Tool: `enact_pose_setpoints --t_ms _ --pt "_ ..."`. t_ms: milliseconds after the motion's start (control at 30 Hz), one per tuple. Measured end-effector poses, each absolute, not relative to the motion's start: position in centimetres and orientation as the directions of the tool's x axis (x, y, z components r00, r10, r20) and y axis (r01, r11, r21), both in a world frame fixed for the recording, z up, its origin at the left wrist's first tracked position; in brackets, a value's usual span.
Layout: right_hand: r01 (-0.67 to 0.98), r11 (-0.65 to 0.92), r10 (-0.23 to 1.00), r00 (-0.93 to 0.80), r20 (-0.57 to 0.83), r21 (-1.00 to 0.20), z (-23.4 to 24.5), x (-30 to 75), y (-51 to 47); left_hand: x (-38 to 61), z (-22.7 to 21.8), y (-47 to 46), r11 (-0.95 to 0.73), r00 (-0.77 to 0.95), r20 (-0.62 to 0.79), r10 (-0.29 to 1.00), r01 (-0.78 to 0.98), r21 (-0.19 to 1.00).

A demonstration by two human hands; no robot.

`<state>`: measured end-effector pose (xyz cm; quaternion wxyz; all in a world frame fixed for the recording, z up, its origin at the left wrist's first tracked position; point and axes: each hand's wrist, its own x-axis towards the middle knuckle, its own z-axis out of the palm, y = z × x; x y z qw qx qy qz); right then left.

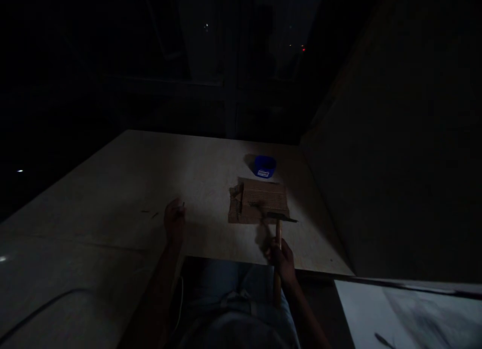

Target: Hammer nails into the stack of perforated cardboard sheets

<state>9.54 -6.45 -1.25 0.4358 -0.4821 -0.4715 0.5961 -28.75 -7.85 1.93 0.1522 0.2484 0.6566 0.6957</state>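
Note:
My right hand [284, 261] is wrapped around the wooden handle of a hammer [278, 231], its dark head upward, over the near right edge of a piece of folded brown cardboard [263, 193]. The cardboard lies on the pale tabletop [211, 163]. To the left, my left hand [174, 223] is raised above the table with its fingertips pinched together. Something small and dark shows at the fingertips, too dim to name. Two thin dark slivers [154, 215] rest on the table left of this hand.
A blue plastic container [265, 166] with a white label stands just behind the cardboard. A dark upright panel [395, 188] borders the table on the right. At lower left a dark cable [45, 306] curves across the surface. The scene is very dim.

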Motion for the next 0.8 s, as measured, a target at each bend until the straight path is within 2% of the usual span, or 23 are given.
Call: enact_pose_setpoints --t_ms 67,133,233,333,400,633,700,800 --pt "-0.082 -0.181 0.977 -0.130 -0.170 -0.980 -1.1 9.5 -6.3 -25.0 2.9 -6.9 -0.099 -0.734 -0.022 0.679 -0.122 0.988" --pt "-0.095 -0.175 0.981 -0.107 -0.165 -0.980 -1.0 9.4 -6.2 -21.6 4.1 -6.1 -0.035 -0.609 -0.144 0.780 -0.273 0.961" --pt "-0.111 -0.166 0.984 -0.088 -0.157 -0.980 -0.8 9.5 -6.1 -17.6 5.4 -4.8 -0.002 -0.492 -0.214 0.844 -0.403 0.915" --pt "-0.138 -0.161 0.985 -0.077 -0.151 -0.977 -0.6 9.5 -6.0 -15.2 5.8 -3.6 -0.008 -0.450 -0.225 0.865 -0.460 0.888" --pt "-0.148 -0.156 0.987 -0.070 -0.147 -0.977 -0.4 9.5 -6.0 -14.3 5.7 -2.8 0.012 -0.442 -0.220 0.869 -0.427 0.904" --pt "-0.144 -0.143 0.987 -0.088 -0.131 -0.979 0.2 9.6 -5.8 -12.8 3.5 0.0 0.097 -0.398 -0.148 0.905 -0.144 0.985" --pt "-0.139 -0.138 0.988 -0.095 -0.125 -0.981 0.1 9.6 -5.8 -12.7 2.6 0.6 0.061 -0.382 -0.077 0.921 -0.052 0.997" --pt "-0.117 -0.119 0.989 -0.097 -0.108 -0.986 -0.1 9.7 -5.7 -12.8 1.3 1.5 -0.010 -0.367 0.082 0.927 0.195 0.981"
